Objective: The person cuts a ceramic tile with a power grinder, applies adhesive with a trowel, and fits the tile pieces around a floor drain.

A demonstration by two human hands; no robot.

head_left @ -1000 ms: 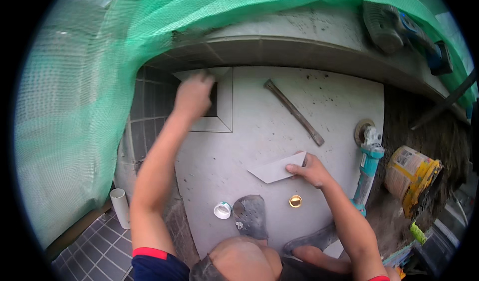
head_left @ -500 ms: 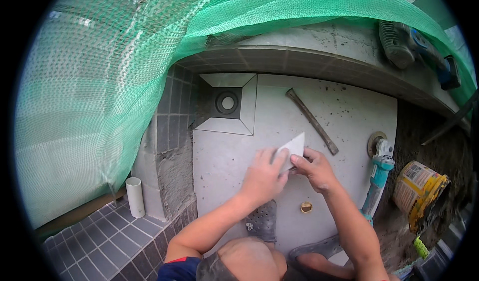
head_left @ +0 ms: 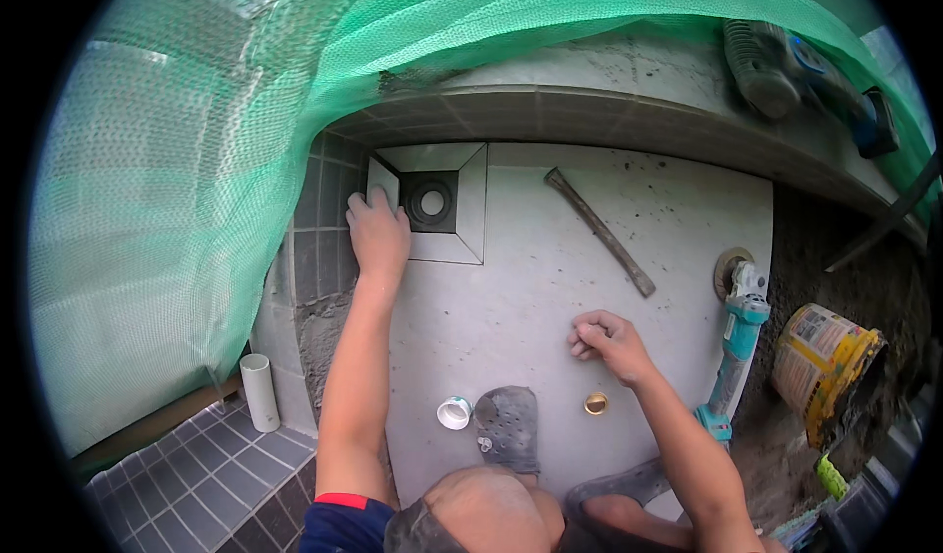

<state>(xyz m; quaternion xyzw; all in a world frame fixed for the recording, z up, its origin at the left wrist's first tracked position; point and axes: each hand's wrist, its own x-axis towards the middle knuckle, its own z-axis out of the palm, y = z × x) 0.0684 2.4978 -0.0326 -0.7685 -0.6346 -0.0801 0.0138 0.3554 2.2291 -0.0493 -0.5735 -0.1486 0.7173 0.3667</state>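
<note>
My left hand (head_left: 379, 234) reaches to the drain recess at the far left, with its fingers on a pale trapezoid tile piece (head_left: 381, 179). That piece lies along the left side of the square opening, against the wall, and the hand partly covers it. Similar mitred strips (head_left: 471, 199) frame the other sides. Inside the frame sits a dark drain (head_left: 447, 221) with a round pale centre. My right hand (head_left: 607, 345) hovers over the big light slab (head_left: 530, 307), fingers curled together, with no object visible in them.
On the slab lie a flat metal chisel (head_left: 601, 234), a brass ring (head_left: 595, 403), a white cap (head_left: 454, 413) and a teal angle grinder (head_left: 739, 342). A yellow bucket (head_left: 823, 366) lies tipped at right. A power tool (head_left: 786, 72) rests on the ledge. Green netting (head_left: 196, 209) hangs left.
My left hand has carried the tile piece from mid-slab to the drain's left side. My right hand has let go of it and stays over the slab. The white cap has come into view.
</note>
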